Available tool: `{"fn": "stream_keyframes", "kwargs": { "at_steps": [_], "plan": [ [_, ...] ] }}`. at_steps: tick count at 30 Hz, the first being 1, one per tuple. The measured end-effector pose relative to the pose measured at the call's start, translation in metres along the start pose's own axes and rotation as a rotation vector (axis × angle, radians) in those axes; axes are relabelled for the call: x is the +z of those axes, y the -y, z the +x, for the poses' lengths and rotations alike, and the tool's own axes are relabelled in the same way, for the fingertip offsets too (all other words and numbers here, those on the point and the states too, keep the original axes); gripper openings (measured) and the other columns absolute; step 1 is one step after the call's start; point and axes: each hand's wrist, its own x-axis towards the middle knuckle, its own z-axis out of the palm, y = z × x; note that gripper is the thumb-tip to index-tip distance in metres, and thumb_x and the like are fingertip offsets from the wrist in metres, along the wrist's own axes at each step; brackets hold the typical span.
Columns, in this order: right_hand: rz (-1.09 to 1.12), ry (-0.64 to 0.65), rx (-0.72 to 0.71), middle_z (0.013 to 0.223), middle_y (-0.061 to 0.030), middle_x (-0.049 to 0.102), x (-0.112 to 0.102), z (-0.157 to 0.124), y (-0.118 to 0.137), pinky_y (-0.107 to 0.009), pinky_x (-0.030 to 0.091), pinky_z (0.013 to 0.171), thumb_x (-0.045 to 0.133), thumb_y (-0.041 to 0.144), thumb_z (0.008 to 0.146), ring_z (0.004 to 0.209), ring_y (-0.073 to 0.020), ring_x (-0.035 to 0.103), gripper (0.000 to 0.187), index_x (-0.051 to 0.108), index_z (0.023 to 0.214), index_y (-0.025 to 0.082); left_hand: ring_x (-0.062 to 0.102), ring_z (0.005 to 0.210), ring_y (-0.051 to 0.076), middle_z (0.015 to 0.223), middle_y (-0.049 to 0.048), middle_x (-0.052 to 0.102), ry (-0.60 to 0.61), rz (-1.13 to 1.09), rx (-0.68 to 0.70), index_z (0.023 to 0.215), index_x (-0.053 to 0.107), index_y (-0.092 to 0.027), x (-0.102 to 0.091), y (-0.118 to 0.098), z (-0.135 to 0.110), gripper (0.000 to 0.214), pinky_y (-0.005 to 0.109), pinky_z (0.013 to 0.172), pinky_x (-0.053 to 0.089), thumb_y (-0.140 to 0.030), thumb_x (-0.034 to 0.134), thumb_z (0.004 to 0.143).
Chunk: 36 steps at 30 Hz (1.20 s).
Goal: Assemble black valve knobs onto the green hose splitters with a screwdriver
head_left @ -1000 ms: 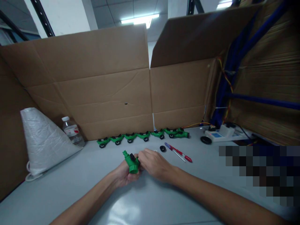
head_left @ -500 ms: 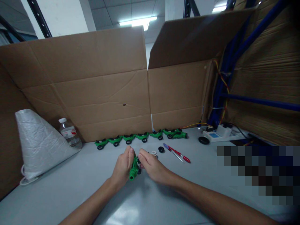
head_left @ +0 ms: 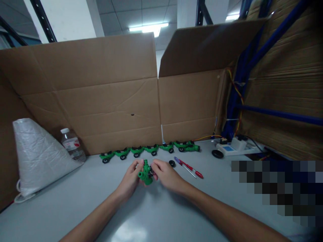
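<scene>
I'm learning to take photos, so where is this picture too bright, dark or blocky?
Head view: the ceiling lamp glares white, and a pale reflection shines off the table; head view: soft shadows spread beneath the left hand and right hand; head view: the far right looks dim, and big square blocks hide the lower right.

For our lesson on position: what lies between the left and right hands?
In the head view, a green fitting lies between left hand and right hand.
</scene>
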Motion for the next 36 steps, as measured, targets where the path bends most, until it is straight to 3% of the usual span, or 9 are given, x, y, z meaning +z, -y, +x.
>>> {"fn": "stream_keyframes", "kwargs": {
  "at_steps": [4, 7, 11, 14, 19, 22, 27, 31, 36],
  "plan": [
    [0.032, -0.103, 0.098, 0.059, 0.0017, 0.058, -0.004, 0.009, -0.010, -0.027, 0.039, 0.063, 0.045, 0.033, 0.105, 0.059, -0.0147, 0.055, 0.040, 0.052, 0.067, 0.021, 0.073, 0.075, 0.021, 0.087, 0.0034, 0.072, 0.005, -0.190, -0.052, 0.115, 0.055, -0.021, 0.001, -0.005, -0.002, 0.058, 0.034, 0.072, 0.062, -0.073, 0.063, 0.091],
    [0.124, -0.150, 0.196, 0.057, 0.0013, 0.057, -0.003, 0.014, -0.018, -0.026, 0.040, 0.059, 0.046, 0.037, 0.104, 0.056, -0.0146, 0.053, 0.041, 0.055, 0.068, 0.020, 0.076, 0.093, 0.025, 0.103, 0.0099, 0.075, 0.059, -0.221, -0.005, 0.127, 0.056, -0.021, 0.000, -0.006, -0.002, 0.072, 0.040, 0.084, 0.061, -0.080, 0.062, 0.087],
    [0.188, -0.092, 0.183, 0.058, 0.0018, 0.057, -0.004, 0.014, -0.017, -0.026, 0.039, 0.057, 0.041, 0.040, 0.107, 0.053, -0.0143, 0.050, 0.041, 0.056, 0.073, 0.021, 0.073, 0.109, 0.028, 0.123, 0.0136, 0.073, 0.083, -0.094, 0.088, 0.128, 0.060, -0.020, -0.002, -0.003, -0.004, 0.065, 0.040, 0.093, 0.059, -0.061, 0.082, 0.083],
    [-0.028, -0.041, 0.051, 0.064, 0.0003, 0.061, -0.015, 0.011, -0.011, -0.026, 0.038, 0.062, 0.037, 0.033, 0.108, 0.061, -0.0152, 0.054, 0.040, 0.055, 0.073, 0.021, 0.073, 0.109, 0.028, 0.121, 0.0122, 0.074, 0.042, -0.069, 0.061, 0.120, 0.062, -0.019, 0.000, -0.004, -0.006, 0.055, 0.039, 0.091, 0.059, -0.048, 0.088, 0.081],
    [-0.651, -0.170, -0.040, 0.080, -0.0031, 0.065, -0.052, 0.012, -0.015, -0.029, 0.033, 0.068, 0.042, 0.027, 0.108, 0.072, -0.0193, 0.057, 0.021, 0.059, 0.097, 0.021, 0.074, 0.103, 0.029, 0.113, 0.0162, 0.076, -0.037, -0.129, 0.025, 0.112, 0.062, -0.015, -0.001, -0.008, -0.001, 0.047, 0.031, 0.073, 0.057, -0.048, 0.084, 0.085],
    [-0.747, -0.083, -0.129, 0.092, -0.0058, 0.068, -0.072, 0.015, -0.024, -0.030, 0.036, 0.078, 0.050, 0.023, 0.106, 0.087, -0.0219, 0.059, 0.012, 0.060, 0.101, 0.020, 0.072, 0.092, 0.023, 0.108, 0.0178, 0.078, -0.100, -0.062, 0.045, 0.105, 0.061, -0.014, -0.008, -0.006, 0.006, 0.044, 0.023, 0.057, 0.045, -0.049, 0.082, 0.088],
    [-0.734, 0.195, -0.207, 0.087, -0.0035, 0.068, -0.086, 0.014, -0.030, -0.029, 0.036, 0.076, 0.065, 0.021, 0.097, 0.084, -0.0201, 0.058, 0.007, 0.065, 0.090, 0.020, 0.063, 0.067, 0.013, 0.090, 0.0079, 0.075, -0.150, 0.058, 0.053, 0.101, 0.065, -0.012, -0.018, -0.001, 0.011, 0.047, 0.023, 0.061, 0.048, -0.052, 0.083, 0.084],
    [-0.710, 0.298, -0.171, 0.084, -0.0015, 0.069, -0.086, 0.012, -0.029, -0.028, 0.034, 0.070, 0.077, 0.028, 0.090, 0.078, -0.0188, 0.059, 0.011, 0.069, 0.090, 0.020, 0.065, 0.064, 0.012, 0.085, 0.0029, 0.069, -0.046, 0.137, 0.011, 0.099, 0.067, -0.012, -0.020, 0.001, 0.009, 0.049, 0.025, 0.066, 0.053, -0.051, 0.088, 0.079],
    [-0.708, 0.322, -0.208, 0.091, -0.0027, 0.071, -0.083, 0.010, -0.033, -0.029, 0.037, 0.077, 0.078, 0.025, 0.090, 0.086, -0.0204, 0.061, 0.009, 0.071, 0.093, 0.021, 0.062, 0.065, 0.012, 0.080, -0.0003, 0.065, 0.106, 0.247, 0.037, 0.097, 0.060, -0.017, -0.016, 0.000, 0.002, 0.047, 0.023, 0.061, 0.049, -0.047, 0.090, 0.076]
  ]
}}
